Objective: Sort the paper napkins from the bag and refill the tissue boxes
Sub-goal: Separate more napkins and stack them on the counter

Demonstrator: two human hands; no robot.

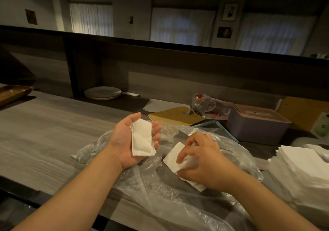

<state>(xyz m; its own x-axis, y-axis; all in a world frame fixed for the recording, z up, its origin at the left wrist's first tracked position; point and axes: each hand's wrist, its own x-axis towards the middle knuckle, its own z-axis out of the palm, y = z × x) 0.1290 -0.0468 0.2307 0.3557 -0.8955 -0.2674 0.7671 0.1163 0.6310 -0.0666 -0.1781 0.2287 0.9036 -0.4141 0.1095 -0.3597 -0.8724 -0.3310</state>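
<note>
Head view: both forearms reach in from the bottom of the frame over a crumpled clear plastic bag (170, 186) spread on a grey wooden counter (44, 132).
Left hand: the left hand (131, 140) sits at centre frame, palm up, fingers loosely curled, cradling a folded napkin (142, 140) whose long axis runs up and down the frame, tilted slightly right.
Right hand: the right hand (199, 161) is lower right of centre, palm down, its fingertips pinching a second napkin (173, 157) that lies on the bag.
Key relation: the second napkin lies just right of and below the left palm; its long axis runs diagonally, upper left to lower right, so it likely needs a small turn to lie along the held one.
Nearer hand: the right, already touching it.
Sorted stack: a tall pile of white napkins (300, 165) at the right edge.
Tissue box: a mauve tissue box (258, 124) in the upper right, beyond the bag, well apart from both hands.
</note>
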